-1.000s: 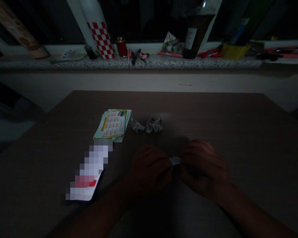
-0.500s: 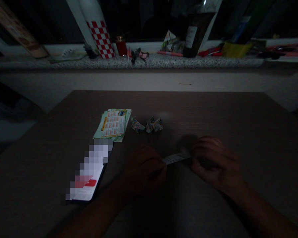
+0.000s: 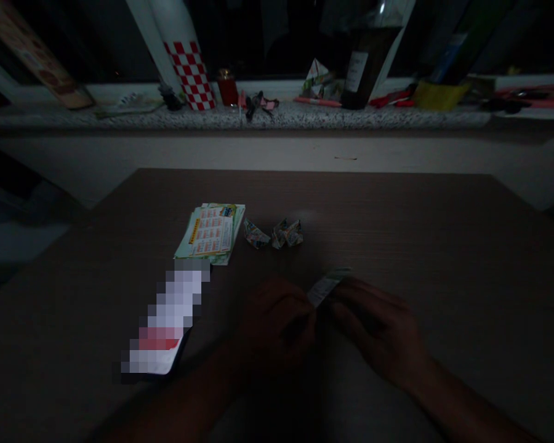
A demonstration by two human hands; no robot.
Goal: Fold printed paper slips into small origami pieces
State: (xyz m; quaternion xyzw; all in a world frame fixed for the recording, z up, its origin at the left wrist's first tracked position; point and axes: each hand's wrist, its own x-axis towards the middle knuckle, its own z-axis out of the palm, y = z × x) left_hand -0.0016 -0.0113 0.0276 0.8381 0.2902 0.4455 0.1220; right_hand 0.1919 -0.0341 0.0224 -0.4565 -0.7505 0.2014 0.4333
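A narrow printed paper strip point(image 3: 325, 288) slants up to the right over the table. Its lower left end is pinched by the thumb and fingers of my left hand point(image 3: 277, 320). My right hand point(image 3: 378, 329) lies at the strip's other end, fingers stretched out and thumb apart below them. Its fingertips are close to the paper; whether they touch it is too dark to tell. Beyond my hands lie small folded paper pieces point(image 3: 287, 234) with printed patterns, and another folded piece point(image 3: 256, 234) to their left.
A stack of printed paper sheets point(image 3: 212, 231) lies left of the folded pieces. Nearer me is a lit phone point(image 3: 159, 363). Along the stone windowsill point(image 3: 286, 117) stand a red-and-white checkered bottle point(image 3: 191, 74), a dark labelled bottle point(image 3: 362, 74) and a red jar point(image 3: 228, 89). The scene is dim.
My right hand has moved left and its fingers have straightened. The paper strip has tilted more steeply, its right end rising. My left hand has shifted slightly right, still pinching the strip.
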